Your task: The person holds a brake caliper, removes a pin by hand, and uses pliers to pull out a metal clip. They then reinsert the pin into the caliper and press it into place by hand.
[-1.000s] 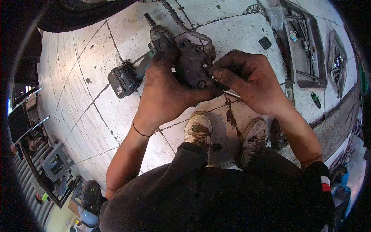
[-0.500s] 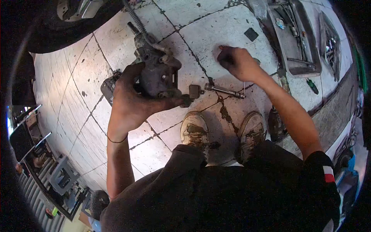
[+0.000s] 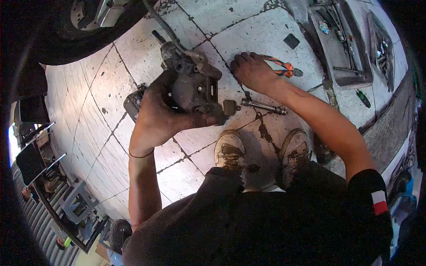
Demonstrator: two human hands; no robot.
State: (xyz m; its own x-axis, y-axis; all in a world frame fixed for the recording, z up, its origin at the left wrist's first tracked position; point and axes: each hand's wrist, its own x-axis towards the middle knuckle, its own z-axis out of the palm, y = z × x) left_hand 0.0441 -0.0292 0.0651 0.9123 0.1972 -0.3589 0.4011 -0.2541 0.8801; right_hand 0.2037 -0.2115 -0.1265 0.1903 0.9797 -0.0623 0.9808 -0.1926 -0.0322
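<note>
Orange pliers point(image 3: 289, 71), one, near right fingers point(image 3: 242, 63), grip unclear; left fingers point(image 3: 197, 121) clamping one caliper point(image 3: 187, 92)

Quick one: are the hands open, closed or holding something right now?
Left hand: closed around a dark metal part.
Right hand: at the orange-handled pliers; whether it grips them can't be told.

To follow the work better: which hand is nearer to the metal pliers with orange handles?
Right. The right hand is at the handle ends of the pliers; the left hand is farther away, gripping the dark bulky metal part.
</note>
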